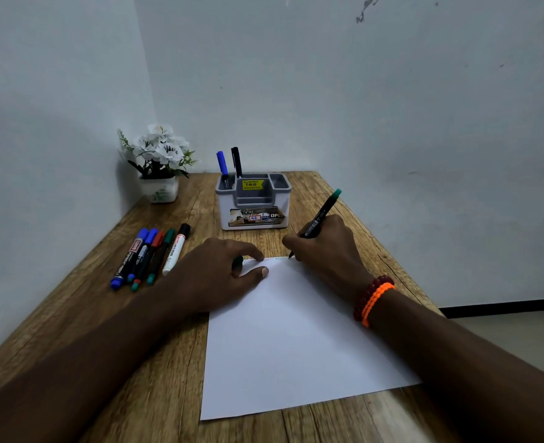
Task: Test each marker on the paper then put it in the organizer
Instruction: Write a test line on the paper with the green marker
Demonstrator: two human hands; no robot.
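A white sheet of paper (296, 340) lies on the wooden table (104, 330). My right hand (328, 251) grips a black marker with a green end (323, 214), its tip touching the paper's far edge, where a faint zigzag line runs. My left hand (213, 273) rests on the paper's far left corner, its thumb on the sheet and its fingers curled round a dark green cap (237, 263). Behind the paper stands a grey and white organizer (224, 215); a blue marker (222, 163) and a black marker (236, 161) stand upright in its back left compartment.
Several markers (150, 255) lie side by side on the table to the left of the paper. A white pot of white flowers (159, 164) stands in the far left corner against the wall. The table's right edge runs close beside my right forearm.
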